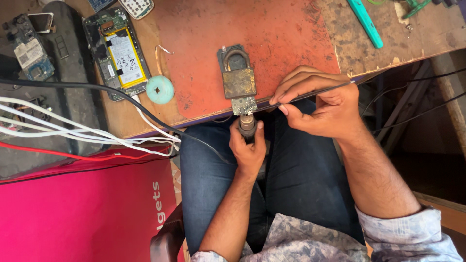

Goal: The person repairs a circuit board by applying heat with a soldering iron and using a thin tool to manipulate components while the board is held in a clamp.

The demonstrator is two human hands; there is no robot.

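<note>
My left hand (248,148) grips a dark cylindrical tool (246,123), its tip at a small green circuit board (243,105) that lies at the near edge of the worn red worktop (281,39). A rusty padlock (236,73) rests on the board's far end and pins it. My right hand (318,103) rests on the worktop's edge just right of the board and pinches a thin metal rod or wire (335,88) that runs off to the right. Both hands work over my lap in blue jeans.
An opened phone with a yellow battery (117,51) lies at the left, with a round teal spool (159,89) beside it. More boards (29,48) sit at the far left. White, black and red cables (73,128) cross the left. A teal tool (366,22) lies at upper right. A pink bag (82,208) is at lower left.
</note>
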